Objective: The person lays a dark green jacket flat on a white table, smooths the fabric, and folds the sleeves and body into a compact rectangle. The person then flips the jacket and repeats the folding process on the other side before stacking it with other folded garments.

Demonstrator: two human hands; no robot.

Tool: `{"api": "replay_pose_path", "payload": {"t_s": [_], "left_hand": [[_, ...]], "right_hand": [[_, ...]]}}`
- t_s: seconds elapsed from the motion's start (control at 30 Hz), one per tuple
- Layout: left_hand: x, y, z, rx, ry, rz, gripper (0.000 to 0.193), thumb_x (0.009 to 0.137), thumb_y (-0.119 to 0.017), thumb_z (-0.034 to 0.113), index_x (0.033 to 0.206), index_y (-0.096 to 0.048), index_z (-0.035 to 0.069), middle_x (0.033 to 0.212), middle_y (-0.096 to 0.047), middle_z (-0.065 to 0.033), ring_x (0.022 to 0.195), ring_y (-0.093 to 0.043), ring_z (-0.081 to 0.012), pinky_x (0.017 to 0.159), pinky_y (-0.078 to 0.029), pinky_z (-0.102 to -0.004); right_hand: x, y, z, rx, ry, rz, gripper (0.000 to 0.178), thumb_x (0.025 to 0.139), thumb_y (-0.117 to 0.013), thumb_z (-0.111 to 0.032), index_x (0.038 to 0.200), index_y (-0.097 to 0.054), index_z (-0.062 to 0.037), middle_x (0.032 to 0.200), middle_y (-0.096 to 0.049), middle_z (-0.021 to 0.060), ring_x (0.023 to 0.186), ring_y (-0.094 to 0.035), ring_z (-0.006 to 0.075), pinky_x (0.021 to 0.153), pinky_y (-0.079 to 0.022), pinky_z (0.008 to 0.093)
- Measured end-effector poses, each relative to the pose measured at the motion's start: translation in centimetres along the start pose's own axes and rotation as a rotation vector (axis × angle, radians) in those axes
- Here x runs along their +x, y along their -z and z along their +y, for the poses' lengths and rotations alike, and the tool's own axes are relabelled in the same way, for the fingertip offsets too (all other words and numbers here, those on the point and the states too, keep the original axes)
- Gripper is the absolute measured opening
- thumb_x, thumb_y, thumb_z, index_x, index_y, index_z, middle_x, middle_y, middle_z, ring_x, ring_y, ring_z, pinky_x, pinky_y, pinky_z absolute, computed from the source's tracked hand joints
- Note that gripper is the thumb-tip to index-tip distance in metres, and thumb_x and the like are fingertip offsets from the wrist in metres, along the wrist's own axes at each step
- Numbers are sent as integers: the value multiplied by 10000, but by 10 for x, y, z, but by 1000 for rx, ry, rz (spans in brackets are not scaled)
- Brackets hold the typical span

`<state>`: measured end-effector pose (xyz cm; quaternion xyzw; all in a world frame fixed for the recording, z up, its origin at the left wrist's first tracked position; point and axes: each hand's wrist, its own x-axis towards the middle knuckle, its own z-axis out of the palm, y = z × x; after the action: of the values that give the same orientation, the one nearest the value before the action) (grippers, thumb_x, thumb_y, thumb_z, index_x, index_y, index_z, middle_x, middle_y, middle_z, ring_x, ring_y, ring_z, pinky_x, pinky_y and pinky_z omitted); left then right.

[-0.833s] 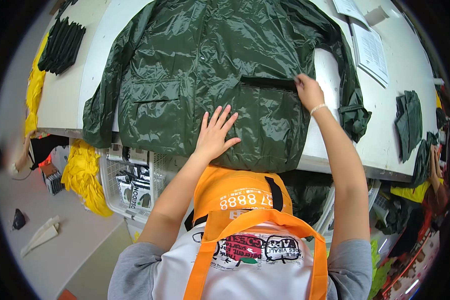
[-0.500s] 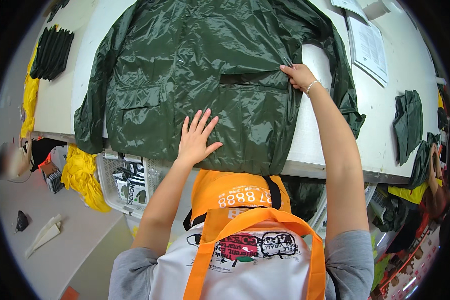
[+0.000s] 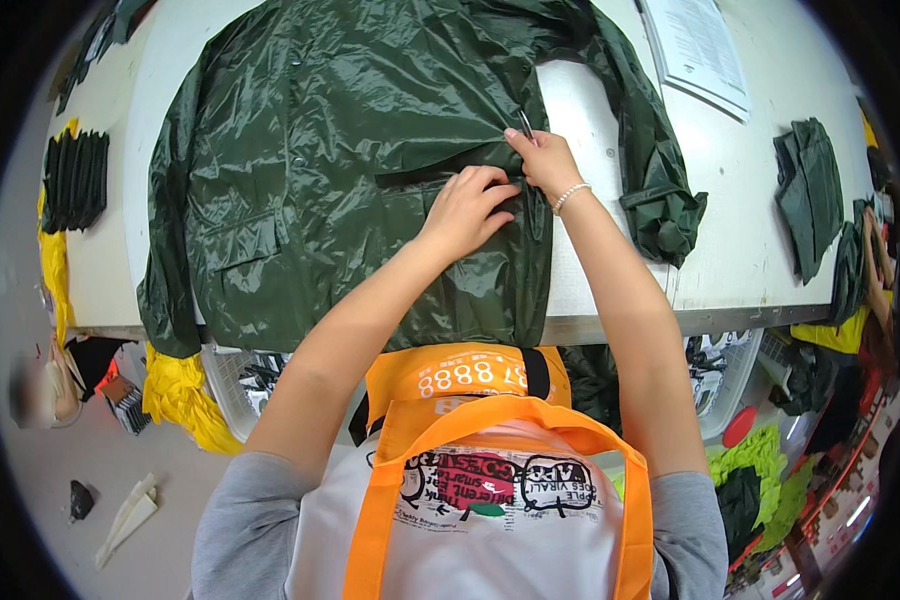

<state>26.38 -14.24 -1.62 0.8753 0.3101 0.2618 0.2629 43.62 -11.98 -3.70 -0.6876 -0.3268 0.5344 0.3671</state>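
A glossy dark green rain jacket [image 3: 340,170] lies front up across the table, its pocket opening [image 3: 420,176] gaping under a flap. My right hand [image 3: 545,160] is closed at the flap's outer end, by the jacket's side edge. A slim silver-and-dark tool [image 3: 527,125] sticks out from its fingers; its exact kind is hard to make out. Just below the pocket opening, my left hand [image 3: 467,213] rests on the cloth, fingers bent and thumb apart. The jacket's sleeve [image 3: 660,190] lies beyond my right hand.
The white table [image 3: 595,280] has its front edge close to me. Folded dark garments [image 3: 75,180] are stacked at left; another folded green garment [image 3: 808,190] lies at right. Printed sheets [image 3: 695,55] lie at the far right. Beneath the edge stand baskets [image 3: 735,385] and yellow cloth [image 3: 185,400].
My left hand has slid from the lower front of the jacket up and right to the pocket, its fingers now bent. My right hand still grips at the flap; the view has shifted.
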Motion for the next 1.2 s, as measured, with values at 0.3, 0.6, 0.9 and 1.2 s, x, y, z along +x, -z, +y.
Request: {"api": "replay_pose_path", "payload": {"t_s": [0.3,0.6,0.9,1.2], "left_hand": [[10,-21,-23,-153,231,21,138,678,-742,98,801,-695,58,812,-589,-42,785,-551,-234,716,-460,-332],[22,-4,-30,-511,570,-113,99,794,-692,91,835,-687,1,789,-615,0,637,-483,-62,584,-395,-210],[23,-9,-28,-530,577,-54,93,801,-683,86,844,-679,3,792,-613,-6,652,-497,-59,606,-409,-209],[-115,117,16,-357,716,-425,265,783,-694,162,632,-527,24,611,-517,-48,543,-486,-139,504,-388,-288]], "right_hand": [[-77,18,9,-175,211,228,265,909,-563,-222,1012,-535,20,883,-632,168,783,-630,240,701,-493,325],[-101,8,2,-879,504,200,168,838,-624,-169,939,-566,-48,883,-539,121,784,-590,297,671,-486,392],[-91,6,3,-968,550,134,182,834,-633,-157,992,-603,-71,881,-568,105,760,-602,311,654,-491,390],[-121,128,16,-509,587,907,540,741,-768,-192,1164,-507,21,1131,-489,151,926,-513,229,794,-451,326]]}}
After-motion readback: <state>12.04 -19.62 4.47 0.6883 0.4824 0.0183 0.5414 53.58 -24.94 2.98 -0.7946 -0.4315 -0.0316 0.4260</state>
